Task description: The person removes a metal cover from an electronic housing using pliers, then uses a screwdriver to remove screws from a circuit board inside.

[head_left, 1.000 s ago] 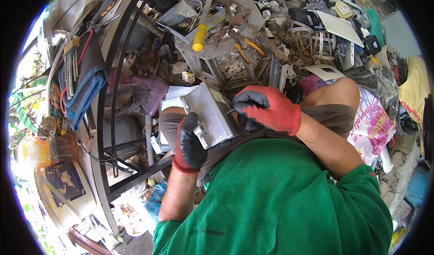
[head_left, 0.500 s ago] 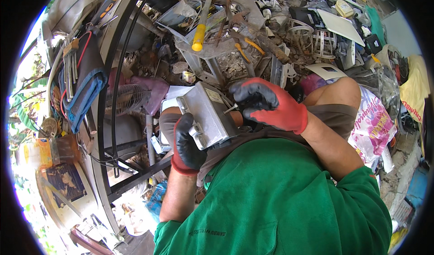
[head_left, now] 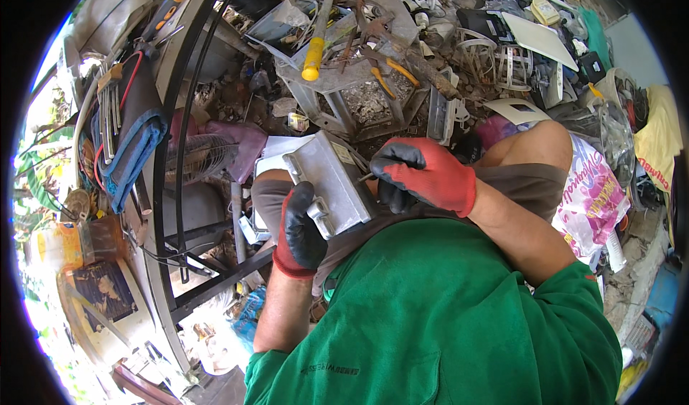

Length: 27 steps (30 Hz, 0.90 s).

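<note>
Left hand: your red-and-black gloved left hand (head_left: 303, 227) was clamped on the near left edge of the metal box, beside its protruding lugs.
Metal box: the grey metal box (head_left: 337, 184) sat tilted over your lap, just right of your left hand and left of the other.
Right hand: your right hand (head_left: 425, 175), gloved alike, had its fingers curled together, pinched on the outer end of the pin.
Pin: the thin metal pin (head_left: 367, 178) stuck out from the box's right side, between your hands.
Ahead of the left hand: a hammer with a yellow grip (head_left: 313, 59) lay well apart.
Ahead of the right hand: orange-handled pliers (head_left: 392, 73) lay well apart.
Left of the left hand: a wire fan guard (head_left: 204, 155) stood behind a black metal frame (head_left: 222, 284).
Right of the right hand: a white-and-pink plastic bag (head_left: 592, 189) lay past your knee.
</note>
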Tool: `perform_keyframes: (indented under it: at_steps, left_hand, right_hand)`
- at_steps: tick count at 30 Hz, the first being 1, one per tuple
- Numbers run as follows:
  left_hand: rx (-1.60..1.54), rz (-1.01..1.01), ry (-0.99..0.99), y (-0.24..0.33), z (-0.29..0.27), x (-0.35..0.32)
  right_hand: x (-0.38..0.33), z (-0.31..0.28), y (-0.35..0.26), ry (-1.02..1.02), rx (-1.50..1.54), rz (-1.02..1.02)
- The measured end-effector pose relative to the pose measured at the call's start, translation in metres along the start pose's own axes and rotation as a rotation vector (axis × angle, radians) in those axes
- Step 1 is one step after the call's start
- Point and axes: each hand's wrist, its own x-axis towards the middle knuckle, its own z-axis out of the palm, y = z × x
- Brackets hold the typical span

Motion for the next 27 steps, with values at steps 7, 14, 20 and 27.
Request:
perform_keyframes:
  at_steps: [7, 14, 20, 27]
  left_hand:
    - [-0.002, -0.014, 0.009, -0.005, -0.013, -0.001]
    - [0.519, 0.207, 0.077, 0.009, 0.024, -0.011]
    - [1.209, 0.536, 0.001, 0.027, 0.038, -0.017]
    - [1.125, 0.527, -0.003, 0.023, 0.049, -0.015]
  right_hand:
    - [0.005, 0.003, 0.014, 0.102, 0.065, -0.154]
    - [0.014, -0.001, 0.024, -0.015, -0.023, -0.003]
    - [0.019, -0.004, 0.056, -0.054, -0.132, -0.592]
    - [0.023, -0.007, 0.059, -0.072, 0.481, -0.063]
